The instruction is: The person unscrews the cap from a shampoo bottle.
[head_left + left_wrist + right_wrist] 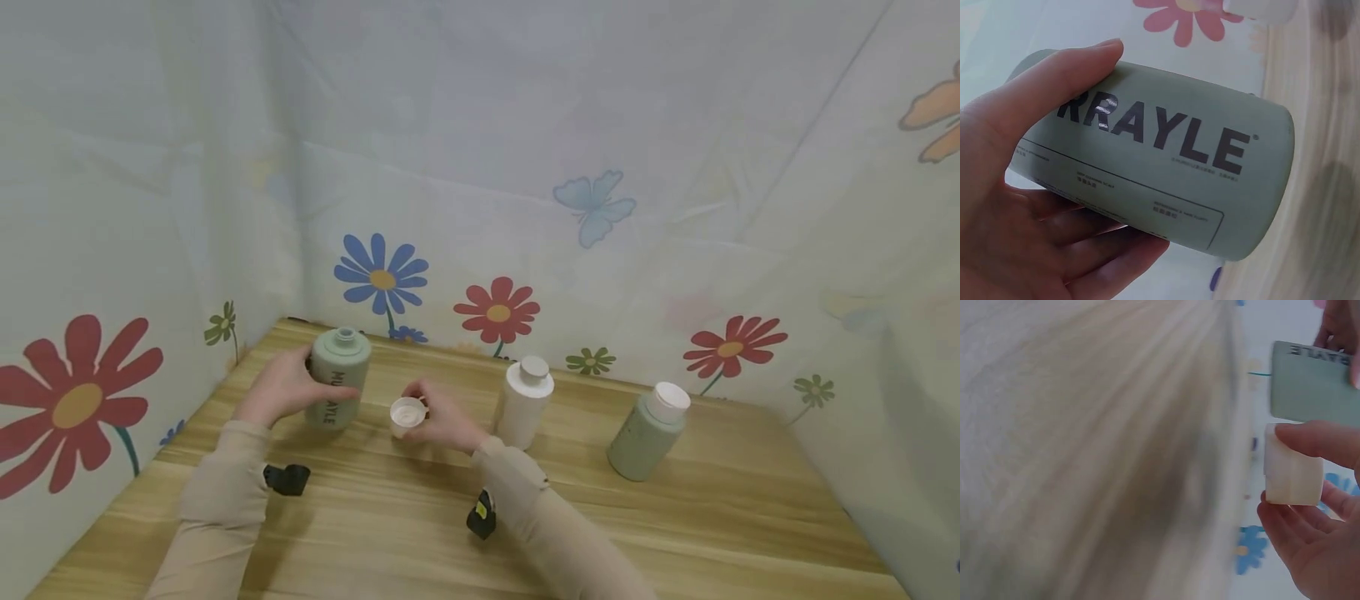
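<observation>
My left hand [281,387] grips a sage-green bottle [347,367] by its side, thumb across the dark lettering. The bottle stands upright with a bare, uncapped neck at its top. In the left wrist view the letters RRAYLE show large on the bottle [1191,187]. To the right of it, my right hand [450,421] pinches a white cap [407,413], its hollow opening facing up. The right wrist view has the cap [1294,472] between thumb and fingers, close beside the green bottle [1310,387].
A white bottle [521,408] with its cap on stands just right of my right hand. Farther right is another green bottle [645,442] with a white cap. The wooden table [720,517] meets a flower-printed cloth [465,200] at the back and sides.
</observation>
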Demonstrator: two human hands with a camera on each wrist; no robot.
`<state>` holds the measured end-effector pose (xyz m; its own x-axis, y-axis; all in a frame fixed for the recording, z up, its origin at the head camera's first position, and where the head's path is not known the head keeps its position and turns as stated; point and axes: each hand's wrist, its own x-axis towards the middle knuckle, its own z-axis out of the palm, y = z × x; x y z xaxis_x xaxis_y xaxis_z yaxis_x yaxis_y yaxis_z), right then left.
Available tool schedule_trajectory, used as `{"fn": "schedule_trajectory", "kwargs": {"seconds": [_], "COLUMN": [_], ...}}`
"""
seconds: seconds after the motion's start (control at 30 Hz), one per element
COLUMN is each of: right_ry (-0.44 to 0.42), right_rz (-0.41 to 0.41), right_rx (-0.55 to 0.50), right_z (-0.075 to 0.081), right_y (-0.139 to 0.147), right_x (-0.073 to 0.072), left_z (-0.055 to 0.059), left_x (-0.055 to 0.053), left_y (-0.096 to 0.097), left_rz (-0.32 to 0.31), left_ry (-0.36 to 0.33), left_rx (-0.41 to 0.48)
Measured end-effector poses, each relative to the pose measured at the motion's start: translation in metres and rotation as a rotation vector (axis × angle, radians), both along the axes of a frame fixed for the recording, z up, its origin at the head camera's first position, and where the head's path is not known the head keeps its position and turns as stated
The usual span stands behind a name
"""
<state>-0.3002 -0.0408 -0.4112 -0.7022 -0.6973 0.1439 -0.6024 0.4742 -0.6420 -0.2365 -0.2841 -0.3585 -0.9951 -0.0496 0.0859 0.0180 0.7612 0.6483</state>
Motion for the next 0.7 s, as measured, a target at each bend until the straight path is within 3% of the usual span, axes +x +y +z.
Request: {"fn": "schedule_trajectory", "kwargs": {"seconds": [0.2, 0.5, 0.7], "right_ry": [-0.052, -0.045, -0.094], "right_rz": [-0.002, -0.006, -0.046], "right_rx": [-0.026, 0.081, 0.103], "right_z": [-0.018, -0.019, -0.018], "right_y": [-0.016, -0.026, -0.028], "right_x": [-0.006, -0.010, -0.006], "left_z": [-0.012, -0.022, -0.027], "left_x": [-0.005, -0.011, -0.014], "left_y": [-0.005, -0.010, -0.010], "left_rz": [-0.015, -0.022, -0.030], "left_ry": [-0.035, -0.064, -0.101], "left_rx": [0.053, 0.108, 0.143]}}
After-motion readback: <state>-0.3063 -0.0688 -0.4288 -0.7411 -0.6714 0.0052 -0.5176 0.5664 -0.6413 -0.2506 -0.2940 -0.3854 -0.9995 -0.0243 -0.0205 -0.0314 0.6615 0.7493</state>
